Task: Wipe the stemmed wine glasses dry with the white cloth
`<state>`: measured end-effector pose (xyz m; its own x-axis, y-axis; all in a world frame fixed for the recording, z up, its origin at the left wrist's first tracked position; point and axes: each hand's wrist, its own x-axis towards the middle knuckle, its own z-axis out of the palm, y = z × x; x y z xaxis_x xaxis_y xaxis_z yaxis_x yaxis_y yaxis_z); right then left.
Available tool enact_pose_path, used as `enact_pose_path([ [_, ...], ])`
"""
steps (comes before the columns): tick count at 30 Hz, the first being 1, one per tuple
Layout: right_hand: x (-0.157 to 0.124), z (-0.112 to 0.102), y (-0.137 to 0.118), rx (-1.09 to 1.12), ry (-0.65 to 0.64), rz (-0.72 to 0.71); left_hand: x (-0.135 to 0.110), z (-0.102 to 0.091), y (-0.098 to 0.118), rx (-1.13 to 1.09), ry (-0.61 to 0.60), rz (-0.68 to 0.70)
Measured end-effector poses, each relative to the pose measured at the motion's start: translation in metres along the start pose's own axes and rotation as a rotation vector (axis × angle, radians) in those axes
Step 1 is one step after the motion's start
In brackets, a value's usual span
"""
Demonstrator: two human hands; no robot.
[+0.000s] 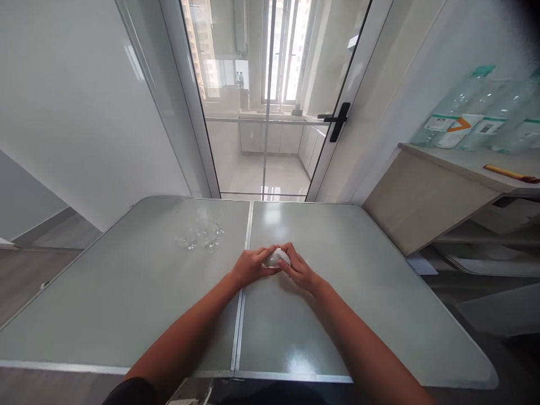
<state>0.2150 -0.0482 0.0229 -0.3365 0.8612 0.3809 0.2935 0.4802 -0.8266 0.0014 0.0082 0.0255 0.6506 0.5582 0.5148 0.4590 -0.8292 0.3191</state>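
Both of my hands meet over the middle of a grey folding table (126, 315). My left hand (250, 266) and my right hand (297, 269) are curled around a small white rounded object (277, 258), fingers closed on it from either side. What the white object is I cannot make out. To the left of my hands stand three clear stemmed glasses (205, 232) in a close group, upright on the table.
A glass door with a black handle (336, 120) stands beyond the table's far edge. At the right is a wooden shelf unit (426, 194) carrying large water bottles (453, 115) and a yellow tool (510, 174). White wall panels are on the left.
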Motion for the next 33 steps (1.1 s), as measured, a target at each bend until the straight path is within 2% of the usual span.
enact_pose_path([
  [2, -0.002, 0.001, -0.006, -0.018, -0.027, -0.038, 0.01, -0.02, 0.002, -0.142, -0.171, -0.06],
  [5, -0.003, 0.012, -0.01, -0.083, -0.017, -0.088, 0.02, -0.05, -0.004, -0.256, -0.461, -0.011],
  [6, -0.002, 0.019, -0.01, -0.097, 0.009, -0.083, 0.02, -0.056, -0.007, -0.221, -0.474, 0.002],
  [9, 0.002, 0.038, -0.006, -0.042, 0.16, 0.013, 0.008, -0.052, -0.016, 0.028, -0.273, -0.013],
  [12, 0.005, 0.047, 0.001, 0.213, 0.284, 0.153, -0.007, -0.026, -0.021, 0.218, -0.109, 0.014],
  [15, 0.003, 0.046, 0.005, 0.484, 0.373, 0.281, -0.014, -0.005, -0.022, 0.309, -0.073, 0.084],
  [18, 0.0, 0.043, 0.009, 0.63, 0.393, 0.338, -0.014, 0.001, -0.024, 0.341, -0.065, 0.119],
  [26, 0.005, 0.043, 0.009, 0.601, 0.366, 0.313, -0.016, 0.002, -0.031, 0.385, -0.047, 0.074],
  [31, 0.0, 0.046, 0.009, 0.415, 0.409, 0.275, -0.014, 0.004, -0.029, 0.297, -0.026, 0.048],
  [33, -0.002, 0.041, 0.012, 0.266, 0.379, 0.19, -0.014, 0.003, -0.027, 0.22, -0.009, 0.047],
])
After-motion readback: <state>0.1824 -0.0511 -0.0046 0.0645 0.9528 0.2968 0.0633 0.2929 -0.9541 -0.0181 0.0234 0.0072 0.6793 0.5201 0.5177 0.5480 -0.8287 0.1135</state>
